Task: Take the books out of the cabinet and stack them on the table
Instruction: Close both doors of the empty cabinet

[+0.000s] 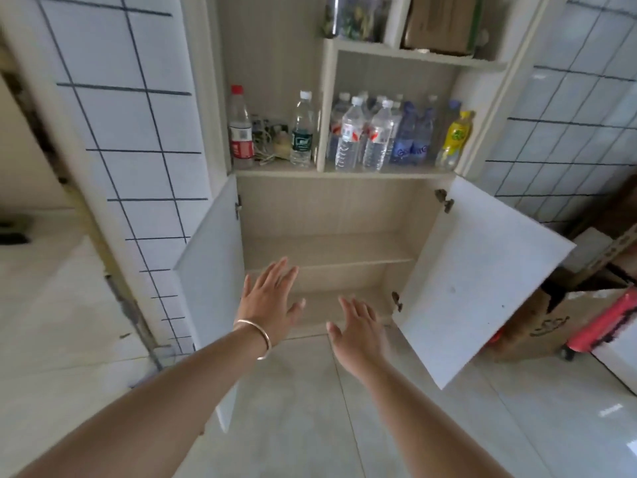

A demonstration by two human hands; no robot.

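Both forearms reach toward the cabinet (327, 208). Left hand (272, 301) and right hand (362, 332) have fingers spread and hold nothing. No books show on either shelf of the lower compartment; their location cannot be told, and no desk is in view. Risk: the right door (482, 277) stands wide open beside the right hand and could be knocked on withdrawal. Bottles (372, 136) above are blurred, labels unreadable. The lowest shelf is partly hidden behind both hands.
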